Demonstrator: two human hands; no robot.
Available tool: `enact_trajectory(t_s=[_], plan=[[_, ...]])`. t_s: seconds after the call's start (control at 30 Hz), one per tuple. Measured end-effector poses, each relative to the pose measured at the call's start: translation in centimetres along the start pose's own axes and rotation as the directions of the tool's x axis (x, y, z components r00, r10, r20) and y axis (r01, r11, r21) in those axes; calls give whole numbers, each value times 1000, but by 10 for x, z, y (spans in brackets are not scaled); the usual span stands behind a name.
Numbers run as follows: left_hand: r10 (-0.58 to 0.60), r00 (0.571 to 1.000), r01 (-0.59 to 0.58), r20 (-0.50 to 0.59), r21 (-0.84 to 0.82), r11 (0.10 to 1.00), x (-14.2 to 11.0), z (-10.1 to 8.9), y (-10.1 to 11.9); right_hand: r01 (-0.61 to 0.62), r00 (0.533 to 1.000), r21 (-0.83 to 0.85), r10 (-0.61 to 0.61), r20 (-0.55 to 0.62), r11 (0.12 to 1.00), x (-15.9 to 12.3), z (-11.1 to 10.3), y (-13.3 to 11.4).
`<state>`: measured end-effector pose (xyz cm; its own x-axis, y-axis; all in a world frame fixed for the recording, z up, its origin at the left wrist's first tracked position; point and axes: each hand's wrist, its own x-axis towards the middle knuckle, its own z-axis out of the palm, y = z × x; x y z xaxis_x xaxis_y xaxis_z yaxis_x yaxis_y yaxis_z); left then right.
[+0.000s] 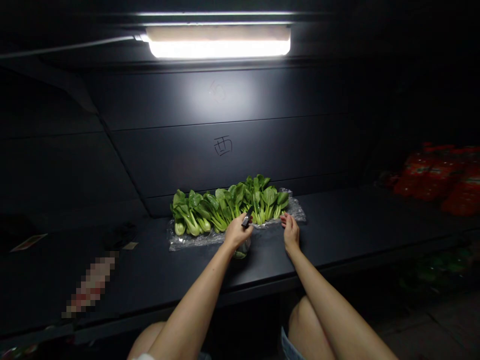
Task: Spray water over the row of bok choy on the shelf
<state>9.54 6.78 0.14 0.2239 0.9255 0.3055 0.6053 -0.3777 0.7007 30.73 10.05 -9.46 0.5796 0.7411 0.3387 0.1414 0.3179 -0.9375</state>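
A row of green bok choy (228, 204) lies on a clear plastic sheet (187, 241) on a dark shelf. My left hand (237, 232) is closed around a small spray bottle (243, 248) with a dark nozzle, held just in front of the greens. My right hand (290, 231) rests with fingers stretched out at the sheet's front edge, below the rightmost bunches.
The dark shelf (337, 235) runs left and right under a bright tube lamp (219, 41). Red packaged goods (442, 177) are stacked at the far right. A dark object (120, 235) and small cards (28, 242) lie at the left.
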Motion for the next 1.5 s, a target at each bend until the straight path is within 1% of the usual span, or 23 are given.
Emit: enact_trajectory(t_s=[0.23,0.33,0.47,0.63,0.83,0.9,1.13,1.33,1.5], plan=[[-35,999,33,39,50,998,1,4,14,2,999,63,1,-38,998,3,2,8],[-40,999,38,37,66,997,1,6,18,-2,999,83,6,-46,997,3,3,11],[-26,1000,26,12,67,997,2,10,18,-15,999,93,19,-43,996,4,3,12],[-35,999,35,0,46,998,2,12,14,-28,999,96,32,-40,995,4,2,12],[-13,996,16,-86,37,999,3,9,8,-24,999,81,27,-31,996,4,2,14],[-6,995,8,-98,22,1000,3,8,6,-17,999,72,19,-28,997,4,3,14],[-62,992,58,-111,-34,998,2,7,-3,-33,999,86,35,-17,996,3,3,12],[-66,987,56,-148,-74,996,-3,0,-16,21,1000,32,-21,3,999,4,3,17],[-93,977,76,-192,-94,993,-8,-12,-26,63,996,16,-64,58,998,3,2,18]])
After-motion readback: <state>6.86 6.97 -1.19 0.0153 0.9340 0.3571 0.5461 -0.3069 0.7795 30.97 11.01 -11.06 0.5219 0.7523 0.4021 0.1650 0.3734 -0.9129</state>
